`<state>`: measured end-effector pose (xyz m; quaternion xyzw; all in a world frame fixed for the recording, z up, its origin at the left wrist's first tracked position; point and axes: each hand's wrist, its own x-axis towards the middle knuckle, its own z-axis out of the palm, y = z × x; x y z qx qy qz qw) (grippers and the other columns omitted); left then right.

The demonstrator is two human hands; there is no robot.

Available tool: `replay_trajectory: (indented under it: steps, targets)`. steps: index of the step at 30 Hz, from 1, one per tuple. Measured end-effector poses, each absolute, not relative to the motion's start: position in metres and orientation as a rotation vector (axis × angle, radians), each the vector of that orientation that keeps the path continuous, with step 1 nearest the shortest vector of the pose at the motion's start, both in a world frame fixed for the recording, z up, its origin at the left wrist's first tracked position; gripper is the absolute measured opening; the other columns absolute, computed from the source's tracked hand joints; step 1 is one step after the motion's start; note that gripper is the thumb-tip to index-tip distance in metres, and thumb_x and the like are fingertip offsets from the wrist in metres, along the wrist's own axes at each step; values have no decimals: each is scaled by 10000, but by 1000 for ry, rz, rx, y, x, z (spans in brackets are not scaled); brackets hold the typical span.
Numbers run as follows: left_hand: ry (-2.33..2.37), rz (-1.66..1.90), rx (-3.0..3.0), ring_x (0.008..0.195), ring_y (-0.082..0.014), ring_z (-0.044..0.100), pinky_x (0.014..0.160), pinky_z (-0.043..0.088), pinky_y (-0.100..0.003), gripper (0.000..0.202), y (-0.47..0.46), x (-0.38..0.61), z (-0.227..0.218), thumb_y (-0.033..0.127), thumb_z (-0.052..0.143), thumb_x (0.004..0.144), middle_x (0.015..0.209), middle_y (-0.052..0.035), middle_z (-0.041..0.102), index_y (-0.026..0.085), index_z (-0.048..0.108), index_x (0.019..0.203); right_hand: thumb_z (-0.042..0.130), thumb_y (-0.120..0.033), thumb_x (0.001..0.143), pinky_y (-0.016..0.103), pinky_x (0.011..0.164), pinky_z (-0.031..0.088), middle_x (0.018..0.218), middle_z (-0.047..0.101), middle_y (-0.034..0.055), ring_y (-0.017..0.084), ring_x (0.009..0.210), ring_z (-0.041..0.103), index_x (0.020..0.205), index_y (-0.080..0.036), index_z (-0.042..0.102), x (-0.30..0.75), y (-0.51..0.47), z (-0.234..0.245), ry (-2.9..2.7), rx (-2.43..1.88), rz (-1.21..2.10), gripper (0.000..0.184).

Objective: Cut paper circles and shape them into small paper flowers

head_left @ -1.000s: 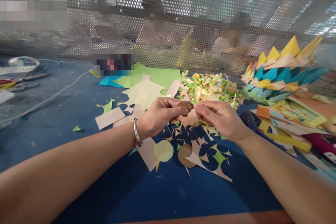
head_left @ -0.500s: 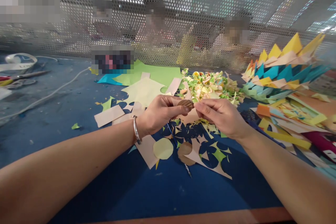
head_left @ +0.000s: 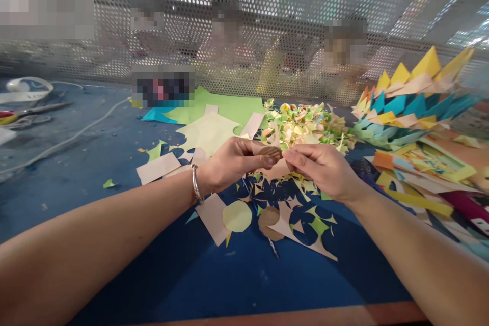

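Between the fingers of my left hand (head_left: pixel 229 164) is a small brown, ridged piece of cardboard (head_left: pixel 272 152), held just above the table. My right hand (head_left: pixel 323 169) pinches at the right-hand edge of that piece, its fingertips closed and touching it. Fingers hide part of the cardboard. Below my hands lie a pale yellow paper disc (head_left: pixel 237 216) and a brown disc (head_left: pixel 269 221). A pen-like tip (head_left: pixel 273 247) pokes out under the brown disc. Pink paper with curved cut-outs (head_left: pixel 301 242) overlaps it on the right.
Paper scraps (head_left: pixel 305 125) are heaped behind my hands. Green paper sheets (head_left: pixel 229 104) lie at the back. Folded paper crowns (head_left: pixel 416 107) stack at the right. Scissors (head_left: pixel 38 112) and a white cable (head_left: pixel 76 135) lie left. A perforated metal screen (head_left: pixel 267 41) stands behind, people beyond it.
Both hands stay almost in place. The brown cardboard piece has tilted slightly between my fingers, showing a little more of its ridged face.
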<state>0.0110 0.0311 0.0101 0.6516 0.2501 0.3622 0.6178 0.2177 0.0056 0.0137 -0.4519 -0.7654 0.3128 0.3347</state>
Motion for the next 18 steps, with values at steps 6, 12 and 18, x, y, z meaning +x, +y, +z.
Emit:
replay_trajectory:
  steps: [6,12,18]
  targets:
    - [503,832,1522,624,-107,450,651,398,-266,161,34,10,9,158,669,771,632,19,558,184,702,616,543,-508,919,284,482,242,521,291,-67,79,465,246,596,-202,491,217,5,15,-2014,-1180,793,448]
    - [518,817,1551,626,-108,464,662,412,-279,133,35,8,9,176,687,767,665,8,584,184,729,641,540,-509,921,287,476,241,523,295,-66,82,465,251,600,-204,498,217,5,15,-2030,-1170,788,445]
    - [528,801,1582,615,-107,443,636,410,-270,150,36,7,10,182,697,757,628,8,557,175,720,609,539,-531,914,291,472,230,527,306,-57,86,481,264,593,-203,490,217,5,16,-2048,-1180,756,461]
